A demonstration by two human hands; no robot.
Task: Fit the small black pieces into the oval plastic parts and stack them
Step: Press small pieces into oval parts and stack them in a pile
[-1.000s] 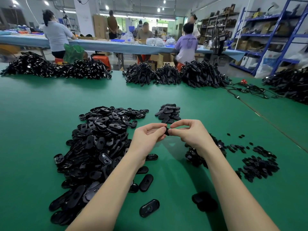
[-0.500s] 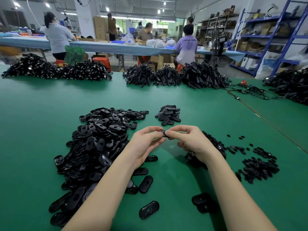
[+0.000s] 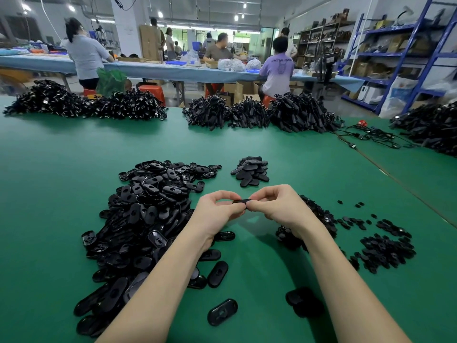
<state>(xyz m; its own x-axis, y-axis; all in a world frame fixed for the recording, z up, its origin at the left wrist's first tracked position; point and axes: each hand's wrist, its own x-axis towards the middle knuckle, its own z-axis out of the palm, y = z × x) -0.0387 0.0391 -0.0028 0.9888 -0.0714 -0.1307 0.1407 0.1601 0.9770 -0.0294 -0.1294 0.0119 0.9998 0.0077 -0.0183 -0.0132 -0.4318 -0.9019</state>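
Our left hand [image 3: 217, 211] and right hand [image 3: 274, 206] are together above the table [image 3: 61, 169], fingertips pinching opposite ends of one oval plastic part [image 3: 241, 201] held edge-on between them; a second ago the hands met more tightly with only a dark speck showing between them, and now the part's rim shows plainly, so we judge the small black piece is being pressed home, though the piece itself is hidden by our fingers; seating looks close to done, and stacking would come next. To our left lies the large heap of unfitted oval parts [image 3: 148, 214]; beyond the hands sits a small neat pile of ovals [image 3: 251, 170], likely the finished stack; under and right of the right wrist lie the small black pieces [image 3: 385, 251]; bundles of black cables [image 3: 299, 112] line the far edge.
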